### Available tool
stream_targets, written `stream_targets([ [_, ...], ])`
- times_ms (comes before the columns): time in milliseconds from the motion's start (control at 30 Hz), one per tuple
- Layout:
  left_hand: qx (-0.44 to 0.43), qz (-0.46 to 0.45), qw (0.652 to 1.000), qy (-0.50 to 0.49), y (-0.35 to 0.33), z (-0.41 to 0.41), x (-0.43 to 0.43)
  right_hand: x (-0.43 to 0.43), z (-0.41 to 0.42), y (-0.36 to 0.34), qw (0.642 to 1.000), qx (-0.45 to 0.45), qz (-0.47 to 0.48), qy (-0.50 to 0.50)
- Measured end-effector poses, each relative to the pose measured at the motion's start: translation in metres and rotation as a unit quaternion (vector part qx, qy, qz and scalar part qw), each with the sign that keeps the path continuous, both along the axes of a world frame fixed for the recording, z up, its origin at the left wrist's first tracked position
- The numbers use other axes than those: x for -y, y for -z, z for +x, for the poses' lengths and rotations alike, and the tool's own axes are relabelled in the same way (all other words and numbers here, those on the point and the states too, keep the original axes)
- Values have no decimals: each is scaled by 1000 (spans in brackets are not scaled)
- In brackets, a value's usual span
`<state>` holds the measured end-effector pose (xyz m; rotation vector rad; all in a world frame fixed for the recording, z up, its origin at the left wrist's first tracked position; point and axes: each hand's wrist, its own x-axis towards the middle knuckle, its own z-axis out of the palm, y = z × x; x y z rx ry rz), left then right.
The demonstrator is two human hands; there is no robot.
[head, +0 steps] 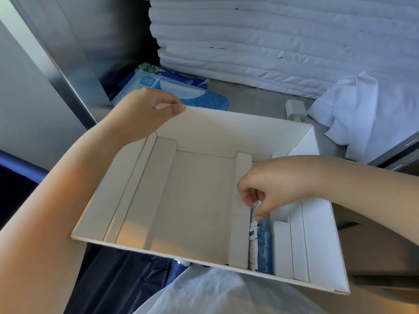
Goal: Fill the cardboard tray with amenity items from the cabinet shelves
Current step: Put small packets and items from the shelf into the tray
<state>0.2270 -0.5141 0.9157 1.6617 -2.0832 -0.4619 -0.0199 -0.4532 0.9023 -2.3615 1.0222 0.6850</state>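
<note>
A white cardboard tray (199, 134) with raised dividers is held in front of a metal cabinet shelf. My left hand (145, 112) pinches the tray's far left rim between thumb and fingers. My right hand (274, 184) reaches into a narrow slot on the tray's right side and pinches the top of a thin white-and-blue sachet (253, 232). A blue packet (265, 245) lies in the same slot beside it. The tray's wide middle compartment holds nothing.
On the shelf behind lie blue tissue packs (179, 89), a tall stack of folded white linen (272, 41), a loose white cloth (362, 114) and a small white plug (294, 109). A white bag (215, 293) and dark plastic (118, 275) hang below the tray.
</note>
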Motion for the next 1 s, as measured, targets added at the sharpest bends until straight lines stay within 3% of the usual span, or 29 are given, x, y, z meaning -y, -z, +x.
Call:
stream_targets([
  [567, -13, -2, 1000, 1, 0, 0, 0, -6, 8, 3, 999, -20, -4, -34],
  [833, -11, -4, 1000, -1, 2, 2, 2, -6, 4, -4, 1000, -10, -6, -6],
  [933, -8, 4, 1000, -3, 2, 3, 3, -4, -1, -19, 999, 22, -42, 10],
  [1000, -9, 10, 1000, 1, 3, 5, 3, -3, -5, -36, 994, 91, -50, 40],
])
